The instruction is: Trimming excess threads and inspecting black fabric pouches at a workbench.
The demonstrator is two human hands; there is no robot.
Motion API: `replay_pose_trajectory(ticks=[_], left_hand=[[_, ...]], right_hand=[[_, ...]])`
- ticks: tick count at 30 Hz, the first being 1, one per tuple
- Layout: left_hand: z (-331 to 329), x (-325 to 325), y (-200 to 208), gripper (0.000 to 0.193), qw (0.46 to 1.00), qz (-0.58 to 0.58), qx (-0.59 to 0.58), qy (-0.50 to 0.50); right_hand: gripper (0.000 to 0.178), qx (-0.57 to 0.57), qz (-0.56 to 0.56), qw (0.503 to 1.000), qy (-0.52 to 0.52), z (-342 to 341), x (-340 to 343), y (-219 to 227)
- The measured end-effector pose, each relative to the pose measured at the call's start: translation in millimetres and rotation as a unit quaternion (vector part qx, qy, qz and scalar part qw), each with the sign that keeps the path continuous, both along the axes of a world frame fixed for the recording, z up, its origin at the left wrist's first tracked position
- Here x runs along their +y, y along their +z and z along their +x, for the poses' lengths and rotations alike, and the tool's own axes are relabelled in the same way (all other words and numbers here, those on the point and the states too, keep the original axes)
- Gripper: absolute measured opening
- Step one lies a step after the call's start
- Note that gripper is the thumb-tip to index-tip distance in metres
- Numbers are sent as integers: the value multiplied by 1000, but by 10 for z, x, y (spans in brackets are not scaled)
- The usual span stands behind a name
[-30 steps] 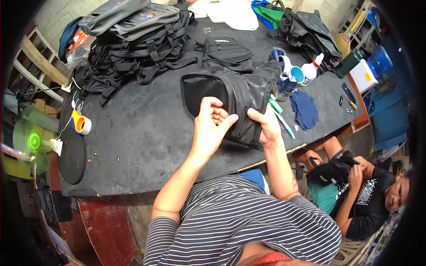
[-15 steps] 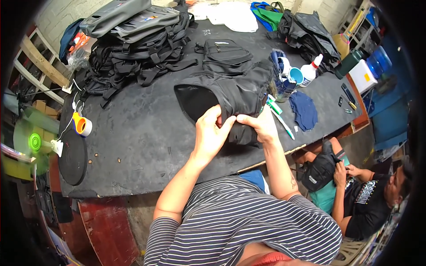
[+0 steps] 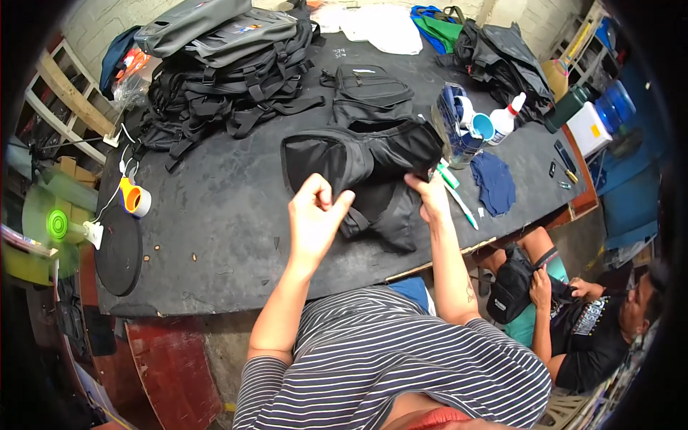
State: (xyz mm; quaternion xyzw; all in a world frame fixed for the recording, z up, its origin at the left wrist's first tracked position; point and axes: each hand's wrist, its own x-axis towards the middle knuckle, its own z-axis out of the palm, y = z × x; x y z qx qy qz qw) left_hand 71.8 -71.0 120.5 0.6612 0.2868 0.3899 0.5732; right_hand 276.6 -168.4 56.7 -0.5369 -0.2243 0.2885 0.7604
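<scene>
An unzipped or unclosed black fabric backpack (image 3: 396, 197) lies crumpled in front of me, its sides folded apart and dark lining showing. My right hand (image 3: 432, 198) pinches its right edge between thumb and fingers. At the lower left edge of the bag is my left hand (image 3: 312, 226), fingers curled and thumb apart, with no fabric visibly gripped between them. A pocketed black panel (image 3: 369, 89) lies just beyond, partly covered; whether it belongs to the same bag I cannot tell.
Black and grey backpacks (image 3: 236, 72) are piled at the back left. To the right stand a clear container (image 3: 451, 125), a white bottle (image 3: 506, 120) and a navy cloth (image 3: 493, 183). A toothbrush (image 3: 462, 204) lies near the right hand. Beyond the table edge a seated person (image 3: 573, 315) handles another black bag.
My hands have drawn apart, the left one moving left and off the seam it pinched. The bag's near side has dropped and spread, showing more of its inside.
</scene>
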Motion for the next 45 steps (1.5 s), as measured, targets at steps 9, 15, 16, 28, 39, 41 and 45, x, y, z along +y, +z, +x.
replay_pose_trajectory(ticks=[9, 15, 16, 28, 39, 41, 45], left_hand=[[105, -387, -336, 28, 960, 90, 44, -262], [4, 15, -583, 12, 967, 168, -26, 188], [-54, 186, -648, 15, 957, 186, 2, 224], [128, 896, -888, 28, 982, 61, 36, 173], [-39, 438, -221, 26, 959, 175, -71, 212], [-112, 336, -65, 23, 944, 249, -42, 213], [-240, 332, 265, 21, 862, 409, -29, 298]], right_hand=[[43, 56, 52, 996, 52, -12, -171, 26], [48, 113, 73, 990, 47, 109, -283, -109], [50, 120, 77, 989, 47, 130, -298, -139], [58, 154, 86, 983, 58, 55, -305, -109], [74, 137, 39, 983, 112, 172, -496, -308], [72, 65, 5, 995, 78, 207, -443, -355], [53, -138, -244, 957, -72, 250, -384, -293]])
